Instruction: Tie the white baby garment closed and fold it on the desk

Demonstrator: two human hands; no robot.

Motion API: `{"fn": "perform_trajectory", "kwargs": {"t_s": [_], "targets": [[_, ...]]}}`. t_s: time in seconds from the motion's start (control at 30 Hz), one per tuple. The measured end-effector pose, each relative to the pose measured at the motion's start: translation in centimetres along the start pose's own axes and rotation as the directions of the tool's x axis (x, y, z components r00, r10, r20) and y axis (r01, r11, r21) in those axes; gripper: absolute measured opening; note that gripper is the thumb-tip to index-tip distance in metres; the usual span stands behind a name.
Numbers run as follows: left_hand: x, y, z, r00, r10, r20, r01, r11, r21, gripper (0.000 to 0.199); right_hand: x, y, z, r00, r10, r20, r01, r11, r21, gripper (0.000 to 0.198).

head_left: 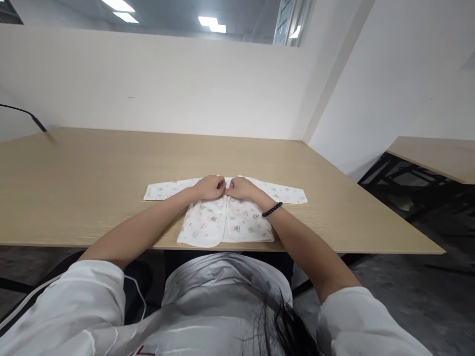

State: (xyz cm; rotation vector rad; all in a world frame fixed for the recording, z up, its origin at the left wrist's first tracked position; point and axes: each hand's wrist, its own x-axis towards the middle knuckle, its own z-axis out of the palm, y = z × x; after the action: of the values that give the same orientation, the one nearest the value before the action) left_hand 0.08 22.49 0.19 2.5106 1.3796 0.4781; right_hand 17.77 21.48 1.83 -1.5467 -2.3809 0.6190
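A small white baby shirt [208,220] with a print of little animals and green dots lies flat on the table, its sleeves spread out to both sides. Its front opening runs down the middle, and the lower hem lies close to the table's near edge. My left hand [211,187] is closed, pinching the cloth at the upper part of the front opening. Right beside it my right hand [240,188] pinches the other edge of the opening, fingertips nearly touching the left ones. Whatever fastening is between the fingers is too small to make out.
The light wooden table [92,173] meets a white wall [185,84] with a window above. A thin black cable or stalk [39,123] stands at the back left. Another table [438,155] with dark metal legs is at the right.
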Motion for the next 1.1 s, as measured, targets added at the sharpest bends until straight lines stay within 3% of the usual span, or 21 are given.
{"fn": "perform_trajectory", "kwargs": {"t_s": [0.27, 0.43, 0.5, 0.83, 1.1], "targets": [[0.1, -0.6, 0.4, 1.000, 0.023, 0.003, -0.021, 0.957, -0.288, 0.020, 0.4, 2.1, -1.2, 0.995, 0.025, 0.092, -0.046, 0.972, 0.230, 0.015], [0.7, -1.1, 1.4, 0.991, -0.121, -0.049, 0.091, 0.910, -0.405, 0.024, 0.8, 3.2, -2.2, 0.977, -0.011, 0.211, -0.109, 0.830, 0.547, 0.009], [0.9, -1.1, 1.8, 0.983, -0.174, -0.063, 0.135, 0.907, -0.398, 0.025, 0.9, 3.3, -2.3, 0.972, -0.015, 0.234, -0.133, 0.788, 0.602, 0.005], [1.1, -1.5, 2.7, 0.993, -0.109, -0.047, 0.074, 0.877, -0.474, 0.024, 0.9, 3.0, -1.5, 0.984, 0.018, 0.175, -0.118, 0.804, 0.583, 0.004], [1.0, -1.7, 2.8, 0.993, -0.102, -0.061, 0.057, 0.860, -0.506, 0.014, 1.0, 2.2, 0.1, 0.995, 0.045, -0.092, -0.005, 0.918, 0.397, 0.008]]}}
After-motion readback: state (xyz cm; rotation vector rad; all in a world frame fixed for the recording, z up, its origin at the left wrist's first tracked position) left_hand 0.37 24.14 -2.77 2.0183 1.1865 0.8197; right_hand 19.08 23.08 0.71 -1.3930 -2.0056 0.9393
